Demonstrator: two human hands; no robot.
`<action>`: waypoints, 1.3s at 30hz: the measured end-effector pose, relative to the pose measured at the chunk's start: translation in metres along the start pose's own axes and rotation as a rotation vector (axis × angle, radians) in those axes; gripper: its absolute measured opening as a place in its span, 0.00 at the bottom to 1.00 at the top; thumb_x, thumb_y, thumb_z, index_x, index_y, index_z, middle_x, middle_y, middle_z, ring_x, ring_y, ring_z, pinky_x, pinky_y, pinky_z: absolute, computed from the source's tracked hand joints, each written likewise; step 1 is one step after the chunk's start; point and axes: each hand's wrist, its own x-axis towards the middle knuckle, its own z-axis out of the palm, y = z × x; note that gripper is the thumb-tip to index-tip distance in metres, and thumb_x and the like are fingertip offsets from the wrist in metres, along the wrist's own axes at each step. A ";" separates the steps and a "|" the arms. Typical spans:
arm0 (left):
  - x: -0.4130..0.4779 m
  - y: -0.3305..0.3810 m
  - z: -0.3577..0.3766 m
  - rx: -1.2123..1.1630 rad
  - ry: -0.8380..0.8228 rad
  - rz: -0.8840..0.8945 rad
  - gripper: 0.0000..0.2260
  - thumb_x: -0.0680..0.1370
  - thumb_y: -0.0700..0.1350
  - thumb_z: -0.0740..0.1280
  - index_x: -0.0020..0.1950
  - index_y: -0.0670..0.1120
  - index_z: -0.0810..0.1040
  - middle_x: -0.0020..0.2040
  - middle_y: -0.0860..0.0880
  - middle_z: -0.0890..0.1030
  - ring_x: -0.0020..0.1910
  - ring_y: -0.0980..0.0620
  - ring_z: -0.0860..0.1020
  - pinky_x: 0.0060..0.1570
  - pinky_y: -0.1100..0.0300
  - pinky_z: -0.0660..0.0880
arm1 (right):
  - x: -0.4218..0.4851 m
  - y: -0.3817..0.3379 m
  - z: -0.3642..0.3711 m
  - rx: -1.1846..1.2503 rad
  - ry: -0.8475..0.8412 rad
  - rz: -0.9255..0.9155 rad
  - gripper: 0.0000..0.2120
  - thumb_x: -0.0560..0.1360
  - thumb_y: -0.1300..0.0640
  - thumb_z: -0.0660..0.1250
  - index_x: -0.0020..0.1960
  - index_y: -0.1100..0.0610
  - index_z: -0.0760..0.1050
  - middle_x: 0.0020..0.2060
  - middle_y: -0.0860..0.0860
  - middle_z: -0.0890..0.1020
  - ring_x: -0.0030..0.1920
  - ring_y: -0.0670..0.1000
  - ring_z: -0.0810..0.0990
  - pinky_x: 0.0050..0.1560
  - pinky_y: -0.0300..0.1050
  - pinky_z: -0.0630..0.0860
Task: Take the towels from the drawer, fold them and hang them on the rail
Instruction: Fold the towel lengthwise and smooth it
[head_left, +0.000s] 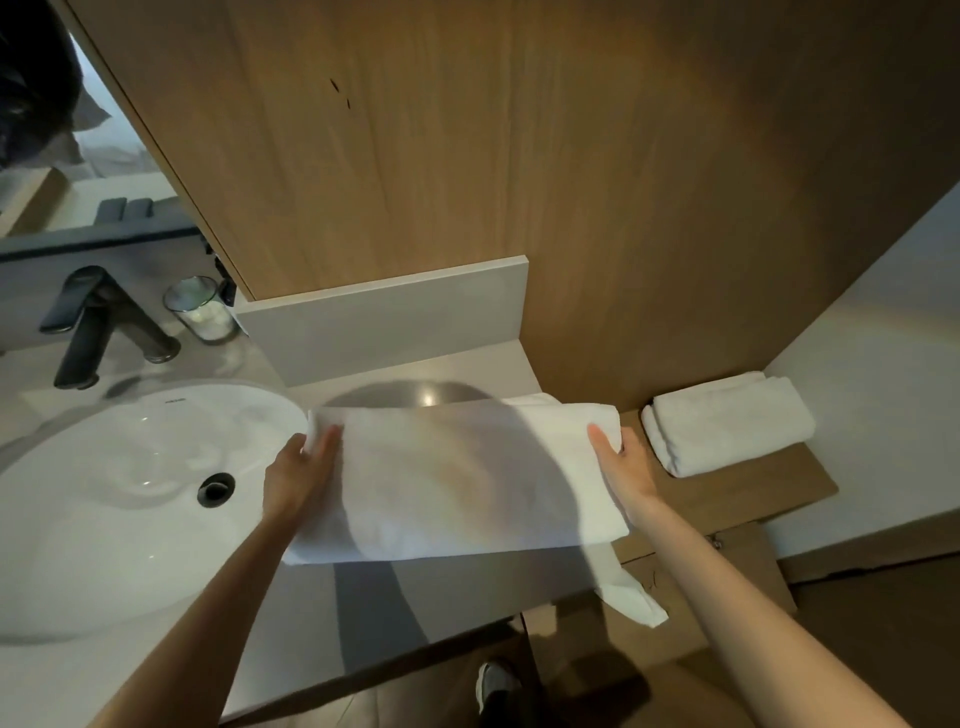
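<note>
Fingers of right hand (623, 470) hidden beneath towel (457, 483)

Bathroom, vanity area. White oval basin (130, 493) with dark drain (215, 488) set in a grey countertop (363, 597), matte black mixer tap (88, 327) behind it. Wall mirror (104, 171) above the tap. Glass jar (200, 309) of what look like cotton balls stands beside the tap. Low grey backsplash (384, 322), wood-panel wall (519, 156) above. White towel (457, 483) spread on the counter, folded white towel (727, 423) on a wooden shelf (753, 488) to the right. Home or hotel: cannot tell.
</note>
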 end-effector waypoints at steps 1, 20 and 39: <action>-0.003 -0.002 -0.002 -0.024 -0.014 -0.018 0.25 0.75 0.67 0.59 0.46 0.44 0.74 0.46 0.45 0.79 0.48 0.41 0.76 0.48 0.50 0.69 | -0.003 -0.001 -0.003 0.018 -0.030 0.031 0.15 0.76 0.41 0.65 0.55 0.51 0.73 0.50 0.51 0.81 0.51 0.54 0.81 0.47 0.49 0.78; -0.034 -0.024 0.001 -0.042 0.034 -0.006 0.21 0.81 0.60 0.56 0.48 0.41 0.71 0.46 0.42 0.78 0.48 0.39 0.75 0.46 0.49 0.68 | -0.009 -0.001 -0.008 -0.180 -0.042 -0.122 0.10 0.79 0.42 0.60 0.48 0.48 0.70 0.49 0.52 0.80 0.49 0.53 0.80 0.51 0.55 0.79; -0.042 -0.021 -0.001 0.024 0.055 -0.162 0.27 0.80 0.62 0.50 0.65 0.43 0.70 0.63 0.37 0.73 0.63 0.36 0.70 0.58 0.44 0.67 | -0.002 0.006 -0.005 -0.076 -0.014 0.219 0.25 0.76 0.37 0.62 0.61 0.56 0.69 0.56 0.54 0.78 0.51 0.55 0.78 0.37 0.44 0.75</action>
